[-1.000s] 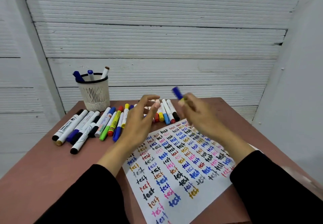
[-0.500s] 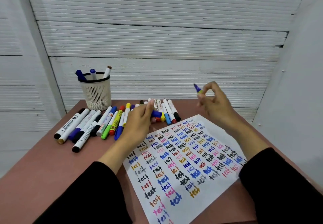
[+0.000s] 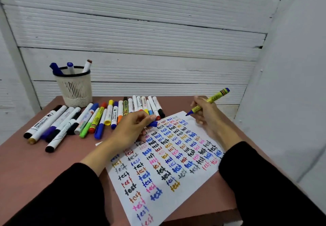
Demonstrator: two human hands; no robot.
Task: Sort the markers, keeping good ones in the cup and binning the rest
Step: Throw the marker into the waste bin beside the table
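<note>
Testing yellow marker (image 3: 208, 102) pinched in my right hand (image 3: 205, 113) | left hand (image 3: 130, 128) grips blue cap (image 3: 153, 123) | write lightly on bare paper corner (image 3: 181, 115)

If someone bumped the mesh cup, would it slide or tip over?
The mesh cup looks light and openwork, so it would probably slide easily on the smooth table. Three markers stand tall above its rim, leaning outward, so a hard nudge might tip it.

Markers (image 3: 98, 118) between cup (image 3: 75, 88) and paper (image 3: 164, 164)
</note>
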